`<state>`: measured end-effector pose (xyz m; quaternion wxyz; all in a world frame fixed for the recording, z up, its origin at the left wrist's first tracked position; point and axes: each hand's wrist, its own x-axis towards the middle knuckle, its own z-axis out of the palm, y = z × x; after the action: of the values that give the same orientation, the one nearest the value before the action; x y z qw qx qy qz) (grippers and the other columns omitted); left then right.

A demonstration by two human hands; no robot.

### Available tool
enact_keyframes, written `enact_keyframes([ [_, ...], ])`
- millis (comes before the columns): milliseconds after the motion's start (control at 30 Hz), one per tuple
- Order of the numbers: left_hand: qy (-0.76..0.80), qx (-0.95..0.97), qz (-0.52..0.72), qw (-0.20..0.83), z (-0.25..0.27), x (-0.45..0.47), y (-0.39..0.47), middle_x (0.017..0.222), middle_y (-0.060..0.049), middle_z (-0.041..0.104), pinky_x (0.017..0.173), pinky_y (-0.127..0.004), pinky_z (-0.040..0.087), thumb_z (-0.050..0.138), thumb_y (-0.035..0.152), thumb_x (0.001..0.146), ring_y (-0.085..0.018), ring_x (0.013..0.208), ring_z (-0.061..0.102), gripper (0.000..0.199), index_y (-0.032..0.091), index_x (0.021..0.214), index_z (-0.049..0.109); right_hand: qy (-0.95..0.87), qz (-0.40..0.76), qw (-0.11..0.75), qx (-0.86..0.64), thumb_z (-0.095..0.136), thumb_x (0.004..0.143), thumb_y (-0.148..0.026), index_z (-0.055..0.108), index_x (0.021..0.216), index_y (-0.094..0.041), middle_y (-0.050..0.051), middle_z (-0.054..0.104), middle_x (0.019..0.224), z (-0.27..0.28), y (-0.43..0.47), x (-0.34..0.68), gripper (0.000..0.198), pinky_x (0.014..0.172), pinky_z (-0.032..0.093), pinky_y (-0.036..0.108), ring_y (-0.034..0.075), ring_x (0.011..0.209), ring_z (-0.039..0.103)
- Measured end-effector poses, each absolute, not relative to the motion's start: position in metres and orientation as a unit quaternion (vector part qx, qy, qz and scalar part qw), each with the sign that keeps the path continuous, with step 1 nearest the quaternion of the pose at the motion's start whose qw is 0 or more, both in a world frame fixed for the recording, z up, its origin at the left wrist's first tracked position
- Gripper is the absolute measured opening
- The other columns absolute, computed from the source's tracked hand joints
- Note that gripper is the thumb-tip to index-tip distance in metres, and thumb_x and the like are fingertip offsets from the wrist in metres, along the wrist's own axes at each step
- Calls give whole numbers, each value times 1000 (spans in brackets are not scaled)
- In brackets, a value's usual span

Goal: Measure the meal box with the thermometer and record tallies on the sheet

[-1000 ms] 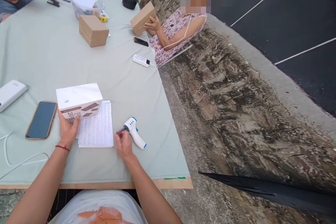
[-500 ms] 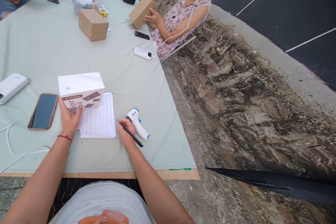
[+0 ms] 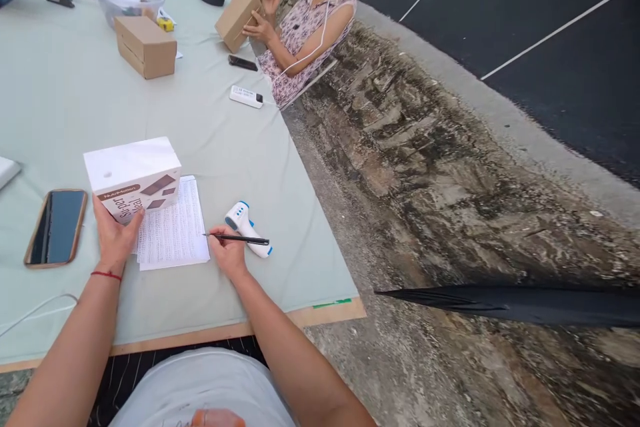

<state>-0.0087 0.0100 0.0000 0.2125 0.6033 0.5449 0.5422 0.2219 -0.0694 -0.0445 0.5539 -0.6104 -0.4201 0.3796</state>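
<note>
My left hand (image 3: pixel 114 235) grips the near end of a white box (image 3: pixel 133 159) with brown print reading "NutriMotion". The box is over the far left part of some printed sheets (image 3: pixel 173 240) on the table. In my right hand (image 3: pixel 227 252) is a black pen (image 3: pixel 245 239), its tip pointing left at the right edge of the sheets. Just beyond that hand lies a white and blue infrared thermometer (image 3: pixel 240 215), partly covered by the pen and fingers. A phone in a brown case (image 3: pixel 56 227) rests left of my left hand.
Across the table, a person in a patterned top (image 3: pixel 305 40) holds a cardboard box (image 3: pixel 239 17). Another cardboard box (image 3: pixel 145 47) stands near a clear plastic tub (image 3: pixel 107 5). A white device (image 3: pixel 246 96) and a dark phone (image 3: pixel 243 63) lie by the table's right edge. A white cable (image 3: pixel 40 313) runs at left.
My view has swung right, so things sit further left. The pen has turned from slanting to nearly level, its tip now at the sheets. The person opposite has raised a hand with a pen-like object.
</note>
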Motion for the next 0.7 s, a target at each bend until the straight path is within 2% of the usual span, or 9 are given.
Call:
enact_keyframes([
  [200,520,626,533,234,2,-11,10,139,-15,50,116,-58,39,88,31,68,-36,133,49,86,20,137,39,-446,381,534,-609,59,68,-36,63,73,-23,-2,61,64,-43,-71,219,15,56,48,28,14,57,53],
  [333,549,619,509,238,2,-12,8,139,-15,50,112,-65,42,92,27,62,-40,130,51,95,21,139,37,-452,378,524,-616,59,68,-36,63,71,-23,-2,59,62,-44,-70,220,14,55,46,27,13,56,51],
  [533,566,598,514,239,1,-15,11,131,-12,57,105,-59,50,85,24,67,-35,118,59,83,25,138,42,-456,379,517,-617,59,68,-36,63,71,-22,-3,57,60,-44,-69,220,15,54,43,27,13,54,49],
  [700,564,597,513,249,1,-15,11,130,-12,59,102,-56,51,83,29,68,-35,118,59,75,24,134,47,-464,368,514,-620,58,70,-35,64,72,-23,-3,57,59,-44,-70,220,14,54,43,27,13,54,49],
])
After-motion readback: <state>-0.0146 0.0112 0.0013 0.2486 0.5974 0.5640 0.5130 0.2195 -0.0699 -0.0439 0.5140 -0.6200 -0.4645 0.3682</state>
